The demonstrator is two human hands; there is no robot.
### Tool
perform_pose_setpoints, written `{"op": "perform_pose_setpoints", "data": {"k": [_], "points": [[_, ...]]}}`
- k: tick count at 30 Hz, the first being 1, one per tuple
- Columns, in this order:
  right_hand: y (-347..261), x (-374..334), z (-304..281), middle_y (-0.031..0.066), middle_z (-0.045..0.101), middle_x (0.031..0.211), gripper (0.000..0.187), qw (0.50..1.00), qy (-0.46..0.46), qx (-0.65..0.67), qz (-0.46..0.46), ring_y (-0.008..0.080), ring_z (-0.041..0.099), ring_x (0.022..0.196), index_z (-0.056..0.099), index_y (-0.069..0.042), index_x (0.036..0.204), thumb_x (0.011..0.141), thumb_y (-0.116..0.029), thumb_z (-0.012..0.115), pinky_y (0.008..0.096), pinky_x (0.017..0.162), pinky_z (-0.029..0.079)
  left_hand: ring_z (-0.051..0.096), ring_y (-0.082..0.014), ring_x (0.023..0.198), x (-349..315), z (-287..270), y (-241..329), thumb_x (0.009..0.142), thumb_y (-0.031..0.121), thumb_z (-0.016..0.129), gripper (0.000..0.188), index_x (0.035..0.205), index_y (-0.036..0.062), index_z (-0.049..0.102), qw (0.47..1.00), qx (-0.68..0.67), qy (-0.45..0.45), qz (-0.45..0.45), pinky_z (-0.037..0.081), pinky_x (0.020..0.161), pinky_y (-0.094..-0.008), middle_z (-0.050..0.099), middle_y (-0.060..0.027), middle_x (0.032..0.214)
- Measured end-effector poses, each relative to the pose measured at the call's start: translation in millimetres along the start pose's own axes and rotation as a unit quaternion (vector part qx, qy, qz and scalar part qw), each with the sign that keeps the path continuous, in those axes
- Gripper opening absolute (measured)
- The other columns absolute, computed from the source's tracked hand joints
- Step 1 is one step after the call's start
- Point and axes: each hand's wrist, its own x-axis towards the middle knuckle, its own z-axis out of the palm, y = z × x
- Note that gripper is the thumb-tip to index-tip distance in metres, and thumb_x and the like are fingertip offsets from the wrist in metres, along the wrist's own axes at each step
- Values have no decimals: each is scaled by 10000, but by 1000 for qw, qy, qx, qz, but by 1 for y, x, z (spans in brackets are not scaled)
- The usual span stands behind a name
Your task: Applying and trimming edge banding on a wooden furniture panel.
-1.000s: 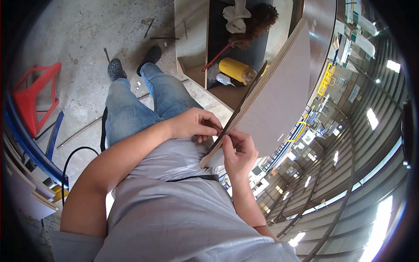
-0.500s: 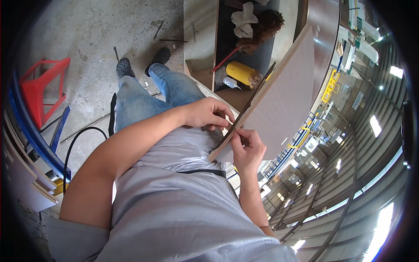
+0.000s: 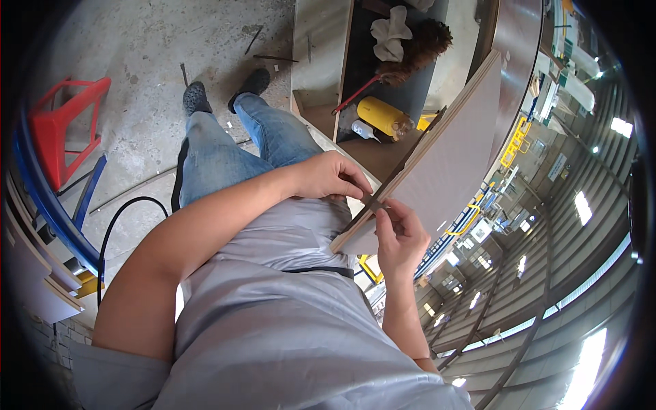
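A small dark flat strip stretches between the fingertips of both hands, just over the near end of a plywood board. My left hand pinches one end of it, its fingers closed. The other end is between the closed thumb and fingers of my right hand. The board stands tilted against my waist, with a pale smooth face and a layered edge. A dark band runs along that edge; whether the strip is part of it I cannot tell.
Beyond the board, an open cabinet holds a yellow bottle, a small white bottle, a feather duster and white gloves. On the left are a red plastic stool, a blue metal frame and a black hose.
My right hand has shifted slightly right and down, away from the left. The dark strip now shows plainly between the fingertips. My left hand has moved slightly right.
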Motion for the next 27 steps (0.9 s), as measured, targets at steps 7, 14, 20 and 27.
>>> {"op": "perform_pose_setpoints", "data": {"k": [7,14,20,27], "points": [[-9,16,-13,88,637,618,228,982,-130,-87,110,107,590,564,628,56,799,860,-162,597,241,527,468,543,-61,596,4,-3,-15,861,132,644,128,950,44,621,1000,6,-12,-15,445,538,-202,588,-3,699],[-14,24,-16,83,624,590,274,972,-180,-98,113,113,568,541,636,44,740,864,-193,579,260,520,442,561,-66,650,2,2,-11,890,117,603,124,961,20,629,999,-30,-17,18,471,583,-207,625,-19,785],[-6,23,-15,65,584,541,287,970,-193,-111,97,100,520,499,620,37,702,860,-200,585,253,481,397,535,-55,583,1,-2,-13,843,78,650,98,925,23,651,999,-19,-19,21,444,503,-202,634,-16,797],[1,18,-15,46,541,510,308,973,-190,-109,69,94,502,484,585,32,658,866,-195,583,254,467,379,520,-44,549,1,-1,-16,824,63,663,91,908,29,665,1000,-2,-9,0,413,452,-192,630,-3,759]]}}
